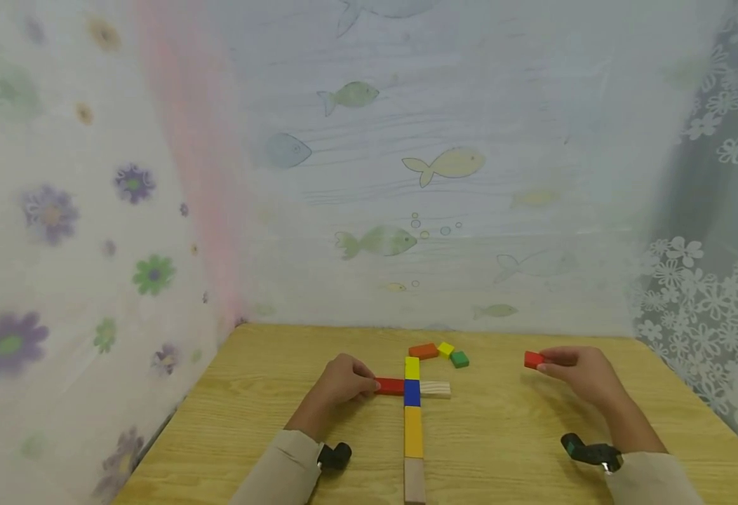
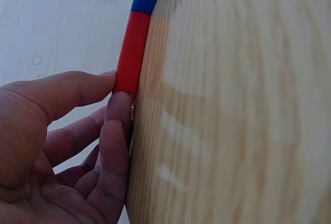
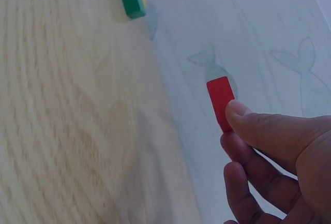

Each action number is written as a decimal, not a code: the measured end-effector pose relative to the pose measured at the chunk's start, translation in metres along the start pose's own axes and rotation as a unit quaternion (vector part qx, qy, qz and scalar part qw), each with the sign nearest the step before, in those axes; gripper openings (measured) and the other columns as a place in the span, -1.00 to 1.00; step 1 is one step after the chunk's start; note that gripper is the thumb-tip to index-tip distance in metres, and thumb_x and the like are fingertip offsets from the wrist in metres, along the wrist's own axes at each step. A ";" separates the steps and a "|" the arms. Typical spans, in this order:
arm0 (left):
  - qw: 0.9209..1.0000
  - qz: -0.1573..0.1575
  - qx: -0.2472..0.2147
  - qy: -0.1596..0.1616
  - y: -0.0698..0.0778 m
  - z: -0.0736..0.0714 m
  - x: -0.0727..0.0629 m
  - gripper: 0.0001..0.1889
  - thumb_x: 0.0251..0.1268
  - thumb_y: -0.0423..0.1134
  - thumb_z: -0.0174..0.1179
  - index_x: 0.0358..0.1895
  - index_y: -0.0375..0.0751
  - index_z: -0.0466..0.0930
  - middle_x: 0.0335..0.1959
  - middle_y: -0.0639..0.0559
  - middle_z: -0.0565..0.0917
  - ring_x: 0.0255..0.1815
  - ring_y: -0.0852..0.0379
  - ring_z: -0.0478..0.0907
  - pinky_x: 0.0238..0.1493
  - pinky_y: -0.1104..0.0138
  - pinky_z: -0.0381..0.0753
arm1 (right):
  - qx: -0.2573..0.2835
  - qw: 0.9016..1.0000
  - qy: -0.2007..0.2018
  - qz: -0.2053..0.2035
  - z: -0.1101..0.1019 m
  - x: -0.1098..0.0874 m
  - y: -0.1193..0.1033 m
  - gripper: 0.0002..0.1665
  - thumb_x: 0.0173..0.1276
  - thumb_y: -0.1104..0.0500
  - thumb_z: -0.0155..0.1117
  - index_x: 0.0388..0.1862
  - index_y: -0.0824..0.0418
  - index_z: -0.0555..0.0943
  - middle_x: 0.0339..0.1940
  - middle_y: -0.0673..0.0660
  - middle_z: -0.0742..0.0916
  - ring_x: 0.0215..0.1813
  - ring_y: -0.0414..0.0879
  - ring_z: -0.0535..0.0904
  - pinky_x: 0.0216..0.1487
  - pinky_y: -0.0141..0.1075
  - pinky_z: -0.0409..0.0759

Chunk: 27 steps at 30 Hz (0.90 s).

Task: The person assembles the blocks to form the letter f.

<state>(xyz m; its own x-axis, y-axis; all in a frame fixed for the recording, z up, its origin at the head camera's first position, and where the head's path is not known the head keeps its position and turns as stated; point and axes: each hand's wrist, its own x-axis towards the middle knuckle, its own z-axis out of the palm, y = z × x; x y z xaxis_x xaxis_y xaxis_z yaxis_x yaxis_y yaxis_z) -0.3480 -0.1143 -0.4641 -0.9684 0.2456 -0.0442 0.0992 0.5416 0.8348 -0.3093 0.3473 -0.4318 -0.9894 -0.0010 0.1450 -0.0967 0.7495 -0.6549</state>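
My left hand (image 1: 344,379) pinches the outer end of a long red block (image 1: 390,386) with thumb and fingers. That block lies on the table with its other end against a blue block (image 1: 412,393); in the left wrist view the thumb is on one side of the red block (image 2: 133,53). A yellow block (image 1: 412,367) sits beyond the blue one, an orange-yellow block (image 1: 414,432) and a plain wood block (image 1: 414,480) on the near side, a pale wood block (image 1: 435,390) to its right. Over the table's right part, my right hand (image 1: 580,372) pinches a small red block (image 3: 221,100) between thumb and fingertips.
Behind the row lie an orange block (image 1: 423,351), a small yellow block (image 1: 446,350) and a green block (image 1: 460,359). The wooden table (image 1: 501,435) meets a fish-patterned curtain (image 1: 445,280) at the back. A flowered curtain (image 1: 78,266) hangs at the left.
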 end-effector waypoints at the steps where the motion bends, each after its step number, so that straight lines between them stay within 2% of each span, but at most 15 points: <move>1: 1.000 -0.003 0.001 0.001 0.000 0.000 0.000 -0.84 0.22 -0.18 0.48 -0.25 -0.21 0.83 -0.41 0.03 0.77 -0.40 0.13 0.69 -0.30 0.28 0.75 | 0.003 1.000 0.000 -0.002 0.001 0.001 -0.001 -0.31 0.42 -0.14 0.42 0.27 0.36 0.64 0.16 0.40 0.74 0.18 0.32 0.65 0.05 0.08 0.69; 7: 1.000 -0.008 0.006 0.005 0.000 0.000 0.000 -0.84 0.21 -0.17 0.49 -0.26 -0.19 0.82 -0.41 0.04 0.75 -0.41 0.12 0.67 -0.31 0.28 0.74 | 0.025 1.000 0.000 -0.008 0.007 0.006 -0.010 -0.32 0.43 -0.12 0.41 0.29 0.35 0.63 0.20 0.41 0.71 0.19 0.29 0.66 0.06 0.06 0.69; 19: 1.000 -0.013 0.011 0.008 0.001 0.001 0.000 -0.84 0.21 -0.17 0.49 -0.26 -0.17 0.82 -0.40 0.04 0.75 -0.40 0.12 0.67 -0.31 0.28 0.73 | 0.056 0.998 -0.002 -0.028 0.023 0.016 -0.026 -0.38 0.41 -0.04 0.45 0.26 0.36 0.66 0.13 0.36 0.76 0.22 0.30 0.66 0.14 0.11 0.67; 27: 1.000 -0.010 0.016 0.009 0.001 0.001 0.001 -0.84 0.22 -0.16 0.49 -0.27 -0.17 0.82 -0.41 0.05 0.75 -0.41 0.13 0.67 -0.32 0.29 0.73 | 0.078 0.997 -0.013 -0.016 0.031 0.022 -0.032 -0.36 0.40 -0.08 0.45 0.29 0.32 0.65 0.26 0.37 0.70 0.31 0.32 0.59 0.24 0.17 0.61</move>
<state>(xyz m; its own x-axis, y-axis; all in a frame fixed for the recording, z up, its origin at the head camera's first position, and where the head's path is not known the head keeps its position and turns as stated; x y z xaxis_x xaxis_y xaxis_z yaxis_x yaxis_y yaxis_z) -0.3486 -0.1128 -0.4644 -0.9742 0.2197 -0.0509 0.0862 0.5712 0.8163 -0.3310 0.3031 -0.4304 -0.9878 -0.0412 0.1500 -0.1416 0.6372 -0.7575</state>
